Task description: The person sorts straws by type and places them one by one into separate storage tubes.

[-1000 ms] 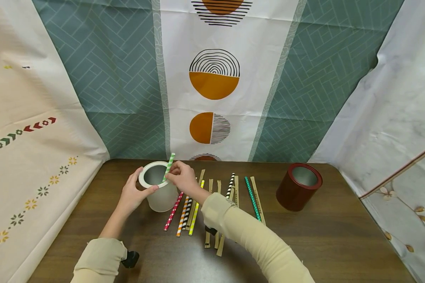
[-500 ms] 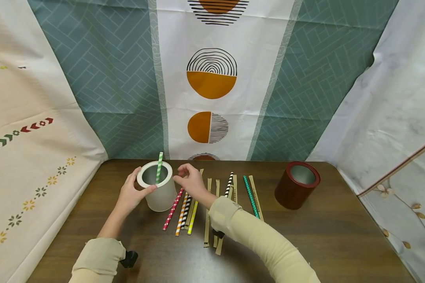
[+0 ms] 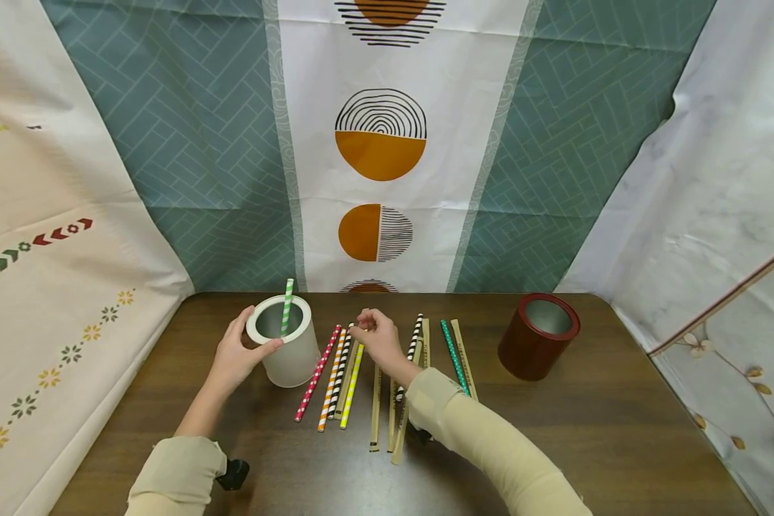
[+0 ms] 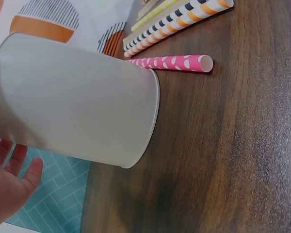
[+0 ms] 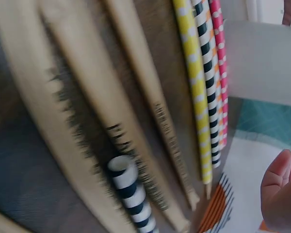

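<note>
My left hand (image 3: 232, 355) holds a frosted white canister (image 3: 292, 364) at its left side, thumb along the front of the rim. A green-and-white striped paper straw (image 3: 287, 307) stands inside it, its upper end above the rim. My right hand (image 3: 383, 344), fingers loosely bent and holding nothing, hovers by the upper ends of a row of paper straws. In that row lie a pink dotted straw (image 3: 317, 373), an orange striped straw (image 3: 331, 387), a black striped straw (image 3: 340, 380) and a yellow dotted straw (image 3: 352, 390). The right wrist view shows the right hand (image 5: 281, 191) apart from the straws.
Right of the row lie several slim tan printed strips (image 3: 375, 416), another black-and-white straw (image 3: 416, 337) and a teal dotted straw (image 3: 454, 358). A dark red canister (image 3: 532, 355) stands at the right on the wooden table (image 3: 587, 430). Patterned cloth hangs behind.
My right hand has let go of the green striped straw, which now leans inside the white canister. That hand has moved right, over the row of straws. The left hand keeps its hold.
</note>
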`<act>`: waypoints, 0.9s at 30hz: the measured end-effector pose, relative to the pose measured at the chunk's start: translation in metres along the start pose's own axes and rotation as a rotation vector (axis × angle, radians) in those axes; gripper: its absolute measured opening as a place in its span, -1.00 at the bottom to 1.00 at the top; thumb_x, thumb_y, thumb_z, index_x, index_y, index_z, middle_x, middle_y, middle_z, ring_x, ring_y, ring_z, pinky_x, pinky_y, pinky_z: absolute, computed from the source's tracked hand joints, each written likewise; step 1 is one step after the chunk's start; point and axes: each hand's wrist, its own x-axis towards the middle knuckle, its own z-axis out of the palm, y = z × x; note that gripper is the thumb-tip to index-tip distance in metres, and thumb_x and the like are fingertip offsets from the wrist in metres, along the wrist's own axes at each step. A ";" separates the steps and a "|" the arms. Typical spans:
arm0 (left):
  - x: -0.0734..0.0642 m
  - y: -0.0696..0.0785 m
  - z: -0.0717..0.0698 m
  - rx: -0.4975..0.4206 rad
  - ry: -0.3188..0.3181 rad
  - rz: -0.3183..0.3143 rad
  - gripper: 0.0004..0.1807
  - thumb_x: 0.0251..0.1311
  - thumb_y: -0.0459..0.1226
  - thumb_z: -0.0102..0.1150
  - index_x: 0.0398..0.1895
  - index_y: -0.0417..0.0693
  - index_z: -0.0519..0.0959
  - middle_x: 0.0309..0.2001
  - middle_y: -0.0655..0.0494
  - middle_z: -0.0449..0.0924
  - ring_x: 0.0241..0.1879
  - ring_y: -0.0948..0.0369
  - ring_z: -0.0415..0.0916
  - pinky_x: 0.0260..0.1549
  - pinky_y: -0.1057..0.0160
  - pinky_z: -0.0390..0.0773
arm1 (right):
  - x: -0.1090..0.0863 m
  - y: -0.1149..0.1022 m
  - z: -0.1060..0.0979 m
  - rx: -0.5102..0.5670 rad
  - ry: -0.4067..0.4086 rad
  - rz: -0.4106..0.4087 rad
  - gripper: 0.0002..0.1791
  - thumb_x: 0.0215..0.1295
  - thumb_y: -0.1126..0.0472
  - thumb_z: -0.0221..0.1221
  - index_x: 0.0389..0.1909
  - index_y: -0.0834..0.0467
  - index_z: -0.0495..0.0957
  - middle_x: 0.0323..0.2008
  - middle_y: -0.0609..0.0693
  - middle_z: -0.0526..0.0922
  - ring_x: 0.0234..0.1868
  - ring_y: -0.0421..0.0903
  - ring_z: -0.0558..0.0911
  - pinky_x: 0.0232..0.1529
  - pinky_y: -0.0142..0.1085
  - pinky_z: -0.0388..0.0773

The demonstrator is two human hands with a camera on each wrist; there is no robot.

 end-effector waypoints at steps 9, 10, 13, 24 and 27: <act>0.000 0.000 0.000 -0.010 0.015 0.014 -0.03 -0.09 -0.05 0.27 0.35 -0.09 -0.05 0.25 -0.22 0.05 0.08 -0.04 0.17 -0.01 -0.09 0.20 | -0.005 0.020 -0.024 0.023 0.103 0.053 -0.79 0.09 0.32 0.13 -0.25 0.33 0.43 -0.44 0.01 0.45 -0.56 -0.24 0.39 -0.55 -0.35 0.42; 0.000 0.000 0.000 -0.010 0.015 0.014 -0.03 -0.09 -0.05 0.27 0.35 -0.09 -0.05 0.26 -0.22 0.05 0.08 -0.05 0.16 -0.01 -0.09 0.20 | -0.005 0.023 -0.026 0.023 0.119 0.049 -0.78 0.08 0.33 0.13 -0.26 0.35 0.43 -0.45 0.03 0.45 -0.58 -0.23 0.39 -0.57 -0.35 0.41; -0.001 0.000 0.000 -0.012 0.014 0.011 -0.02 -0.09 -0.05 0.27 0.35 -0.09 -0.06 0.26 -0.23 0.04 0.09 -0.05 0.15 -0.01 -0.10 0.20 | -0.006 0.031 -0.032 0.002 0.162 0.048 -0.76 0.04 0.36 0.13 -0.27 0.40 0.41 -0.48 0.06 0.46 -0.61 -0.24 0.38 -0.59 -0.38 0.40; -0.001 -0.001 0.001 -0.018 0.014 0.016 -0.03 -0.08 -0.06 0.27 0.35 -0.08 -0.06 0.25 -0.21 0.06 0.03 -0.02 0.21 -0.05 -0.03 0.24 | -0.017 0.055 -0.053 -0.121 0.233 0.121 -0.79 0.03 0.29 0.18 -0.31 0.29 0.48 -0.41 0.13 0.56 -0.51 -0.22 0.45 -0.50 -0.39 0.39; -0.001 -0.001 0.001 -0.020 0.017 0.019 -0.03 -0.08 -0.07 0.27 0.35 -0.09 -0.06 0.25 -0.21 0.06 0.02 -0.01 0.21 -0.05 -0.02 0.23 | -0.018 0.056 -0.060 -0.127 0.247 0.130 -0.78 0.03 0.30 0.17 -0.28 0.32 0.48 -0.39 0.14 0.55 -0.43 -0.15 0.47 -0.46 -0.38 0.37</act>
